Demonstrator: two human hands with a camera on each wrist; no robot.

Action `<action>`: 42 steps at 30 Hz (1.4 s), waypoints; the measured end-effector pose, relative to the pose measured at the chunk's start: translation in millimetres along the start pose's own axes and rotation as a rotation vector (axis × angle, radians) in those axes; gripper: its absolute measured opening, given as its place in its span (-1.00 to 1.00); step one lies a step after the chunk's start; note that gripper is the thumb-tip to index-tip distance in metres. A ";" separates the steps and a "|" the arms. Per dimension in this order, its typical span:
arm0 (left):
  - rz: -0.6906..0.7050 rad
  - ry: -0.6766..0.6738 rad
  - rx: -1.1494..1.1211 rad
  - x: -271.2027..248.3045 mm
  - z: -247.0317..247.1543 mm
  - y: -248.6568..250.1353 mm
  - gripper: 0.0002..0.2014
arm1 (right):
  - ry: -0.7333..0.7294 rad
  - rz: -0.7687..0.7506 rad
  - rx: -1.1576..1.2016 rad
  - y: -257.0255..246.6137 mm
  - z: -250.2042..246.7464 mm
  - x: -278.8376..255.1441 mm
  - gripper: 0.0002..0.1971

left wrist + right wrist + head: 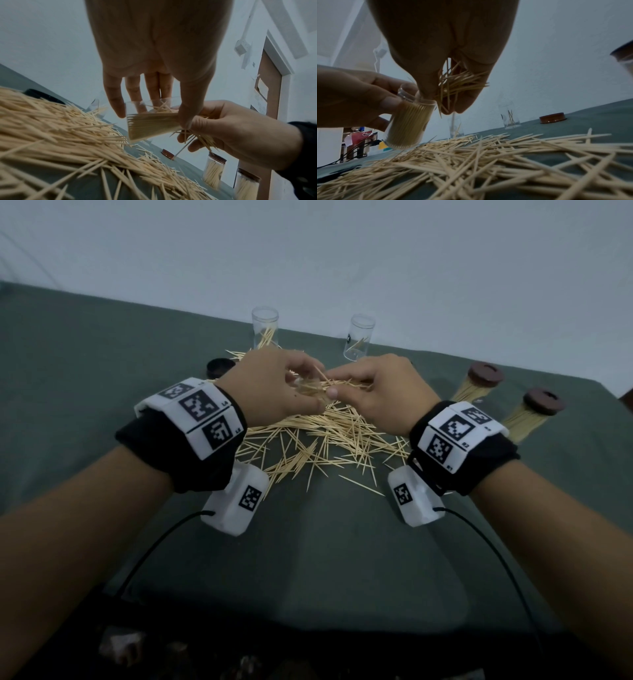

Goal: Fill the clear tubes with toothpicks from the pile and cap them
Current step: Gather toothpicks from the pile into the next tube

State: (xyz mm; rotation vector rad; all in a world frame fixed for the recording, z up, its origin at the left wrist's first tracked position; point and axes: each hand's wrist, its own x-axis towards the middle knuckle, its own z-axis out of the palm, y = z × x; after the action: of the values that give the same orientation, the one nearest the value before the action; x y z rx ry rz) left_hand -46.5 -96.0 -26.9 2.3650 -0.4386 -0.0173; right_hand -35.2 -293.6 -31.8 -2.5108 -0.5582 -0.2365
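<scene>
Over the green-clothed table (102,354) the left hand (274,385) grips a nearly full tube (150,124), tilted, while the right hand (380,392) pinches a toothpick bundle (460,83) at its mouth; next likely means feeding them in aligned.

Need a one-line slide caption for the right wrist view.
Right hand feeds a toothpick bundle into the tilted clear tube gripped by the left hand.

Dim, bluish light; edges warped, perhaps blurred.
</scene>
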 end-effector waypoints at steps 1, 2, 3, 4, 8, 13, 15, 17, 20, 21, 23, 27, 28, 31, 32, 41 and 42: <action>-0.006 -0.001 0.005 -0.2 0.9 0.1 -0.51 | -0.003 0.012 0.013 0.4 -0.8 -0.5 -0.73; -0.008 -0.003 0.009 -0.2 1.6 0.2 -0.50 | -0.006 0.019 0.020 0.6 -1.8 -0.7 -0.73; -0.008 -0.006 0.014 0.2 2.4 -0.2 -0.49 | -0.010 0.026 0.022 0.6 -2.2 -0.6 -0.74; -0.007 -0.007 0.018 0.4 3.2 -0.5 -0.49 | -0.013 0.031 0.019 0.4 -2.1 -0.4 -0.75; -0.004 -0.005 0.069 0.4 4.3 -0.9 -0.45 | 0.010 0.023 -0.025 1.2 0.7 1.7 -0.79; -0.014 0.006 0.120 -0.2 4.2 -2.6 -0.47 | 0.033 0.032 -0.021 0.3 0.9 3.5 -0.81; -0.021 0.006 0.125 -0.2 4.6 -2.5 -0.49 | 0.041 0.035 0.006 -0.9 -0.2 3.9 -0.79; -0.029 0.007 0.123 -0.7 5.1 -1.2 -0.50 | 0.048 0.042 0.035 -1.7 -0.6 3.8 -0.79; -0.033 0.012 0.113 -1.4 5.3 0.5 -0.52 | 0.046 0.073 0.083 -1.7 0.4 3.1 -0.80; -0.038 0.014 0.111 -1.3 5.3 0.4 -0.51 | 0.046 0.088 0.098 -1.6 0.5 3.0 -0.79; -0.050 0.018 0.113 -0.7 4.9 -0.3 -0.50 | 0.051 0.103 0.129 -2.1 -0.5 3.2 -0.80; -0.052 0.019 0.101 -0.5 3.2 -1.2 -0.50 | 0.056 0.089 0.158 -5.9 -1.6 3.8 -0.85; -0.050 0.015 0.096 -0.8 3.1 -0.6 -0.51 | 0.056 0.087 0.163 -6.4 -0.9 3.7 -0.86; -0.050 -0.008 0.038 -1.0 3.9 1.5 -0.53 | 0.059 0.087 0.167 -4.7 2.6 3.8 -0.87; -0.052 -0.013 0.012 -1.1 4.0 2.2 -0.52 | 0.062 0.083 0.168 -4.3 3.6 3.7 -0.85; -0.075 -0.005 -0.078 -0.5 4.2 1.0 -0.48 | 0.073 0.059 0.181 1.7 8.8 -1.3 -0.89; -0.077 -0.003 -0.080 -0.3 4.5 1.1 -0.48 | 0.073 0.057 0.186 2.1 8.8 -1.4 -0.88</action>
State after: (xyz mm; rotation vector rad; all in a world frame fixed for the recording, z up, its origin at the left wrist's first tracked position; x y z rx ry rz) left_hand -47.7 -99.6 -29.5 2.3023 -0.3416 -0.0732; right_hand -35.0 -290.8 -40.5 -2.3244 -0.4568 -0.2426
